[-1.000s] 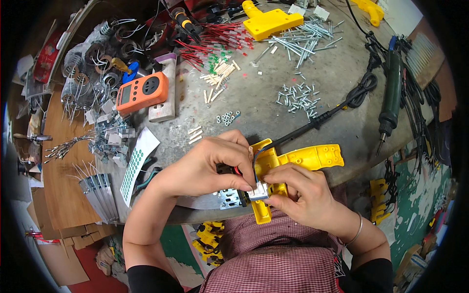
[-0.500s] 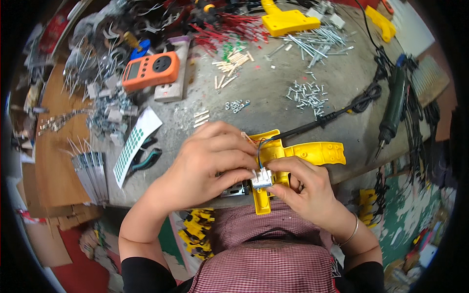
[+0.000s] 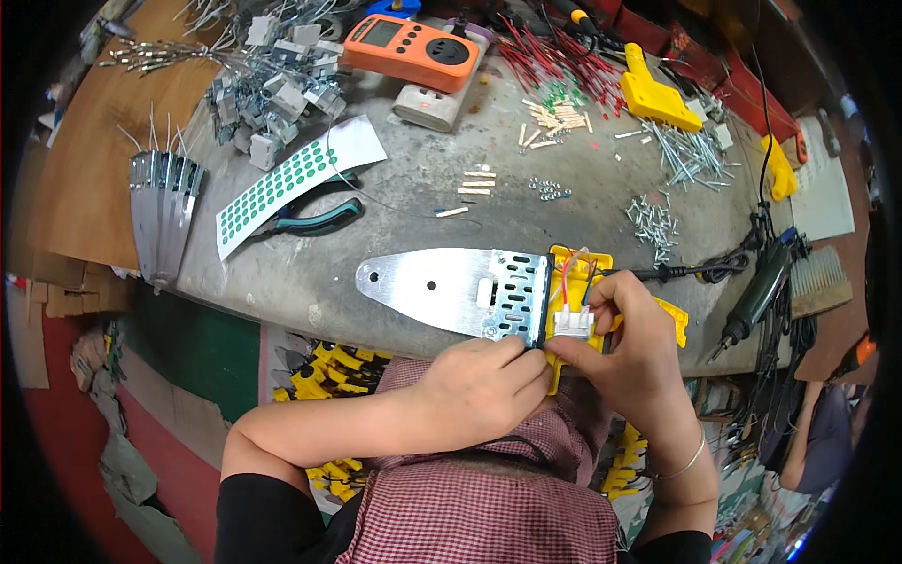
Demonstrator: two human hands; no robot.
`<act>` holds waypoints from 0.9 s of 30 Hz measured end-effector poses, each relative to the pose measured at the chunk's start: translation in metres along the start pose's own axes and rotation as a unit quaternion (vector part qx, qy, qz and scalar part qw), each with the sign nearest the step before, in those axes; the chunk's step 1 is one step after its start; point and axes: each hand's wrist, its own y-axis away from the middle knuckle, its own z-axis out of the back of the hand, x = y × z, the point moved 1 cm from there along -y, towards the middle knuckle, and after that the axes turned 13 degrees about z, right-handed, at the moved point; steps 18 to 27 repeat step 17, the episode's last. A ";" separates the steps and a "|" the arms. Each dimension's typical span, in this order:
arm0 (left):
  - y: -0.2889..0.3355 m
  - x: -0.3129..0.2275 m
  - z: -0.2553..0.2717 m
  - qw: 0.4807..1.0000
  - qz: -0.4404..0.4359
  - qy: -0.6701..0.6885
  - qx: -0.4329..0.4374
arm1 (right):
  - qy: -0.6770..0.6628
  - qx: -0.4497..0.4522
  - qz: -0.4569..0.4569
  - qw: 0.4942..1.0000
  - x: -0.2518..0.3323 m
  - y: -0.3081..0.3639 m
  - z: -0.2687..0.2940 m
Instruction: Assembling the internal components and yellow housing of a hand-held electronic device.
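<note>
A yellow plastic housing half [image 3: 555,381] lies at the table's near edge, with a rounded silver metal plate [image 3: 423,289] extending left from it. Inside the housing sits a white rectangular block [image 3: 573,323] with thin wires rising from it. My left hand [image 3: 484,390] is closed, its fingers curled against the near edge where plate and housing meet; its fingertips are partly hidden. My right hand [image 3: 634,343] pinches around the white block, thumb at its near side and index finger on the right. That hand covers part of the housing and its handle.
Teal-handled pliers [image 3: 319,218] lie partly under a sheet of green dots [image 3: 291,179]. An orange meter [image 3: 411,52] rests on a power strip [image 3: 427,105]. Small screws [image 3: 653,227] lie at the far right. A dark green electric screwdriver [image 3: 761,282] hangs at the right edge.
The view has shifted, bringing the whole metal plate into sight. My left hand has moved off the white block and down to the near edge of the plate. My right hand stays at the block.
</note>
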 end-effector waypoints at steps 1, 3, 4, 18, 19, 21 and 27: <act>0.002 0.000 -0.002 1.000 0.004 0.002 -0.007 | -0.030 0.012 -0.029 0.999 -0.001 0.000 0.002; 0.004 -0.003 -0.004 1.000 -0.001 -0.028 0.000 | -0.028 0.019 -0.014 0.999 -0.001 0.002 0.008; 0.004 -0.004 -0.005 1.000 -0.006 -0.009 0.012 | -0.058 0.027 -0.010 0.998 -0.003 0.000 0.013; 0.006 -0.013 -0.006 0.996 0.053 -0.050 0.058 | 0.104 0.028 0.016 0.994 0.010 0.003 0.007; 0.006 -0.013 -0.006 0.996 0.053 -0.050 0.058 | 0.104 0.028 0.016 0.994 0.010 0.003 0.007; 0.006 -0.013 -0.006 0.996 0.053 -0.050 0.058 | 0.104 0.028 0.016 0.994 0.010 0.003 0.007; 0.006 -0.013 -0.006 0.996 0.053 -0.050 0.058 | 0.104 0.028 0.016 0.994 0.010 0.003 0.007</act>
